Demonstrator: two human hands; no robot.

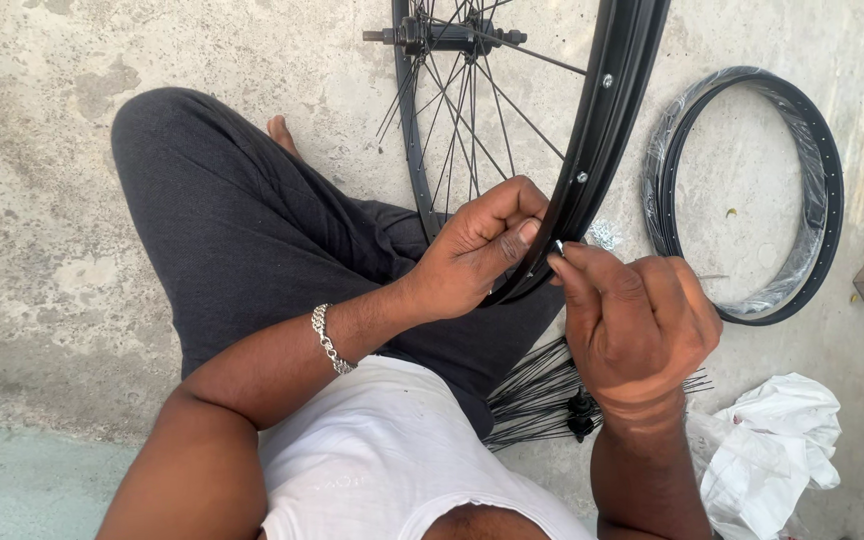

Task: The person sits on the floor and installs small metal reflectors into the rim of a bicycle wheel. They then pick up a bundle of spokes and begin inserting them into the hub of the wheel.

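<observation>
1. The bicycle wheel (592,140) stood upright on the concrete floor (42,200), its black rim running down between the person's two hands, with the hub (447,37) and thin spokes at the top of the view
2. The left hand (477,250) gripped the lowest part of that rim, its grip closed around the metal with the thumb pressed flat on the rim's edge
3. The right hand (637,320) sat just beside the rim on its outer side, its grip narrow, thumb and forefinger pinching a small silvery part (559,244) right against the rim; what the part was could not be told
4. A silver bracelet (330,338) circled the left wrist, away from the wheel
5. A spare rim (752,190) wrapped in clear plastic lay flat on the floor beyond the wheel
6. A bundle of loose spokes (542,395) lay below the wheel
7. Crumpled white cloth (767,450) lay near that bundle, farther from the wheel
</observation>
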